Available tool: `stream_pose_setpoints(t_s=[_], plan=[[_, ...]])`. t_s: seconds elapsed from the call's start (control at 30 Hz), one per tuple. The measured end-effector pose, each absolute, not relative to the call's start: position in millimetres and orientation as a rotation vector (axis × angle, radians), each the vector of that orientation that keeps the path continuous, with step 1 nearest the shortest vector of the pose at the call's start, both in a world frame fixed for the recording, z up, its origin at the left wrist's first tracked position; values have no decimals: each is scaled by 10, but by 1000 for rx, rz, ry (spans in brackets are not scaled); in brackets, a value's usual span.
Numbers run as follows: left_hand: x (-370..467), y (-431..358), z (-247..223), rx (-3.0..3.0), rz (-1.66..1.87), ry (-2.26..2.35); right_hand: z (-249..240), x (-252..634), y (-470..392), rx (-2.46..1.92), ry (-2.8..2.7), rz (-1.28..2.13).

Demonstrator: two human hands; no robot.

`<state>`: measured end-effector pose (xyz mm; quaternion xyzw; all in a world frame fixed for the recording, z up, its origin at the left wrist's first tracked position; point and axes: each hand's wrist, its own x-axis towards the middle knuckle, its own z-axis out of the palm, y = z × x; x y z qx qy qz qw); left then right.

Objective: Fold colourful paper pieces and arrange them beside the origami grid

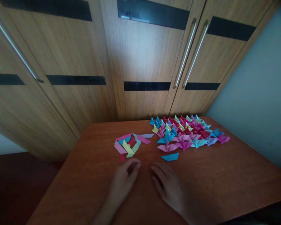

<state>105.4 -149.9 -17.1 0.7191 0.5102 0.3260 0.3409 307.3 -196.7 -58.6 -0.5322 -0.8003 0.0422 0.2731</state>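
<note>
My left hand rests over the table's near half, thumb and forefinger tips brought together in a loop, nothing showing between them. My right hand lies to its right with fingers loosely stretched, thumb apart, holding nothing. Just beyond the left hand is a loose pile of folded paper strips in pink, yellow, green, blue and red. The red strip is the nearest of them to that hand. Past the right hand's fingertips, a single blue folded strip lies flat on the wood.
Rows of colourful folded paper figures with pointed wings cover the table's back right. The brown wooden table stands against a wooden wardrobe with long metal handles. A pale wall rises at the right.
</note>
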Motion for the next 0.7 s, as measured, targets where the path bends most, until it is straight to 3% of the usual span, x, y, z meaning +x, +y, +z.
stream_pose_setpoints(t_s=[0.17,0.43,0.7], plan=[[833,-1334,-247,2189,986,1595,-498,2720,-1656,-1364,-2200,106],[690,-1300,-463,2419,621,1860,-508,2447,-1156,-1459,-2125,61],[588,-1164,-470,2430,625,1871,-568,2417,-967,-1595,-2041,51]])
